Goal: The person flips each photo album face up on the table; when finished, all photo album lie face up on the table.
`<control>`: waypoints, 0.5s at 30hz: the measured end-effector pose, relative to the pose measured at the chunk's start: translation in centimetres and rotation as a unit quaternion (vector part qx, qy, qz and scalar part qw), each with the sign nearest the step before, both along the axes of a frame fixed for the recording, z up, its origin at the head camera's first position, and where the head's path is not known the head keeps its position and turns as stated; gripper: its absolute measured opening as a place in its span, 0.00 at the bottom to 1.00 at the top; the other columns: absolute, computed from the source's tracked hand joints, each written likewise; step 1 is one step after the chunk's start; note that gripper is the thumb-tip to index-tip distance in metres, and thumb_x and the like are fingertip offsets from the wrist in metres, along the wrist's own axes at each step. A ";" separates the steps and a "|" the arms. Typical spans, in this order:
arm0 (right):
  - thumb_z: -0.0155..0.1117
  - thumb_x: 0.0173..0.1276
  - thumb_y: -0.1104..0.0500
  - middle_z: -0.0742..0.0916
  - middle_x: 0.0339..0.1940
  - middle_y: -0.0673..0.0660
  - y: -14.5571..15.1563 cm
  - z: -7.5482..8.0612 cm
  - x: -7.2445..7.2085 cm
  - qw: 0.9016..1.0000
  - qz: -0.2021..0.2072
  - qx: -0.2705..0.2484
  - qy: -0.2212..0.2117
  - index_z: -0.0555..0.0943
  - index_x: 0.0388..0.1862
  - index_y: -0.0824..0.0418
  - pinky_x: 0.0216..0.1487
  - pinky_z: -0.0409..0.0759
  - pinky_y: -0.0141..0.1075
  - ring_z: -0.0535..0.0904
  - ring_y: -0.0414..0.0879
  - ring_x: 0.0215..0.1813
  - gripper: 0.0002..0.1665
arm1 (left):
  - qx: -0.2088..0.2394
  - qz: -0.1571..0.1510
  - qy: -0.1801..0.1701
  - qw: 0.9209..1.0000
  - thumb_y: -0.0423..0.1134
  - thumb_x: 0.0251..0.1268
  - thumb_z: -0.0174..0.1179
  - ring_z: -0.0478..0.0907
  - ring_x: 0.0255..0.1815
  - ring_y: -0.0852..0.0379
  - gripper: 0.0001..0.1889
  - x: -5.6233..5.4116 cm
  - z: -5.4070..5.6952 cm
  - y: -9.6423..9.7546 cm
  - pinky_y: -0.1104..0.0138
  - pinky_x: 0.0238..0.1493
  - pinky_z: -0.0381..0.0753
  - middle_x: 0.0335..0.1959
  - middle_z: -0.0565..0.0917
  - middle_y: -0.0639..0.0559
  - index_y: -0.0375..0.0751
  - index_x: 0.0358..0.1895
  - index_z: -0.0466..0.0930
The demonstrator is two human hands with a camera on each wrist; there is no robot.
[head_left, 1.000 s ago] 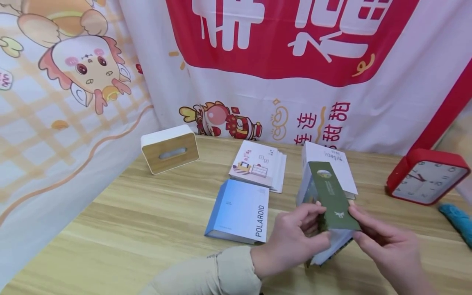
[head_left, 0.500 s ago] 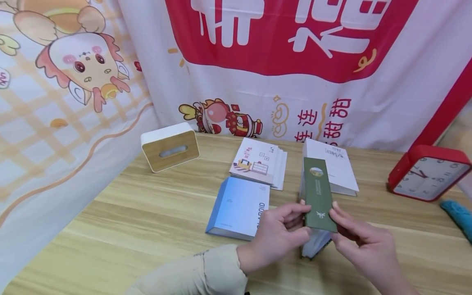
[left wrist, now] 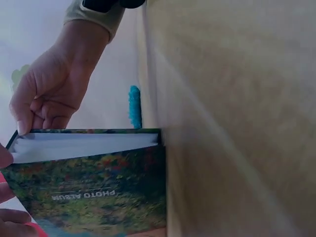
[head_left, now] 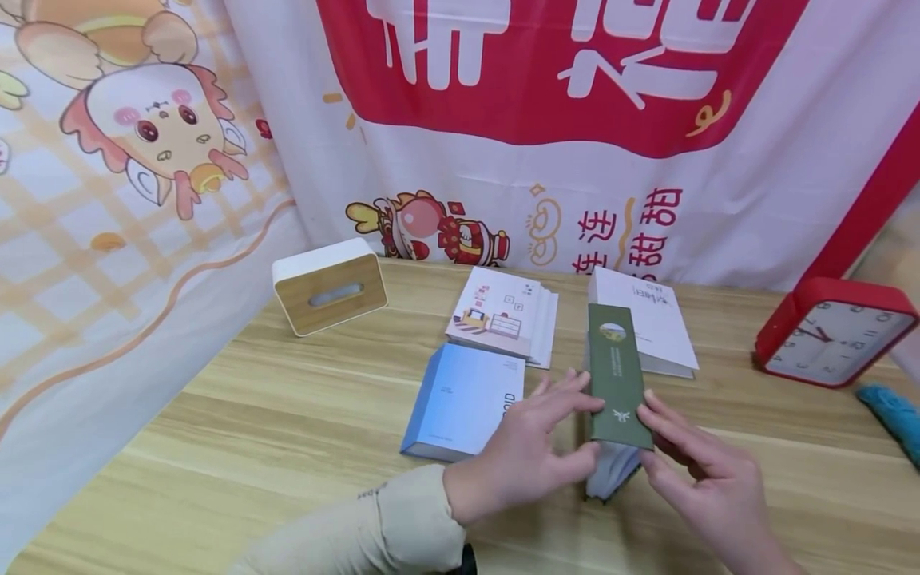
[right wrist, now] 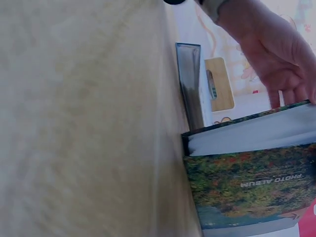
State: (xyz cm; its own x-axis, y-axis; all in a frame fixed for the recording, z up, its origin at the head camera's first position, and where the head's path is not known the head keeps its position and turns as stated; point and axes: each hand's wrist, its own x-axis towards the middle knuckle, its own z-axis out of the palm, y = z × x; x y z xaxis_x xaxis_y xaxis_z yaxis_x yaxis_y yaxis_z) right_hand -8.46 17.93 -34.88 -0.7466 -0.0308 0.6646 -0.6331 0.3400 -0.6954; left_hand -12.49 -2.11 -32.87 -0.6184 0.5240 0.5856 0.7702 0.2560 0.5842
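Observation:
A photo album stands on the table with its green spine up, its covers spread slightly around white pages. In both wrist views its painted cover reads PHOTO ALBUM. My left hand is at the album's left side, fingers loosened and spread, index fingertip touching the spine's edge and thumb near the front corner. My right hand holds the album's right side, thumb at the near corner and index finger along the spine. Behind the album lies a white book; left of it lies a blue POLAROID book.
A stack of white illustrated booklets lies behind the blue book. A tissue box stands at the back left. On the right are a red clock and a teal fuzzy object. Printed cloth hangs behind the table.
The album has shifted left and straightened, its spine now nearly upright in the head view. My left hand's fingers have loosened and spread; my right hand has stayed on the album.

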 end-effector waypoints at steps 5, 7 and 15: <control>0.64 0.40 0.86 0.79 0.60 0.53 -0.4 0.1 0.1 1.000 -0.009 0.025 0.000 0.78 0.49 0.75 0.49 0.74 0.23 0.75 0.35 0.59 0.32 | -0.082 -0.026 0.101 0.991 0.36 0.55 0.60 0.59 0.69 0.55 0.16 -0.7 0.9 -0.2 0.59 0.70 0.52 0.64 0.71 0.43 0.38 0.49 0.77; 0.64 0.40 0.86 0.79 0.60 0.55 -0.5 0.1 0.1 0.999 -0.004 0.030 0.011 0.78 0.50 0.75 0.50 0.74 0.23 0.75 0.36 0.59 0.32 | -0.110 -0.038 0.129 0.985 0.38 0.58 0.59 0.61 0.68 0.55 0.16 -1.0 1.3 0.0 0.62 0.70 0.53 0.62 0.73 0.44 0.39 0.50 0.77; 0.57 0.46 0.88 0.77 0.62 0.54 -0.5 -0.3 -0.4 0.991 0.102 -0.080 -0.021 0.65 0.60 0.80 0.50 0.77 0.28 0.74 0.39 0.60 0.37 | -0.153 -0.074 0.160 0.972 0.43 0.59 0.61 0.69 0.63 0.54 0.15 -1.6 2.7 0.9 0.68 0.68 0.56 0.54 0.80 0.47 0.40 0.47 0.78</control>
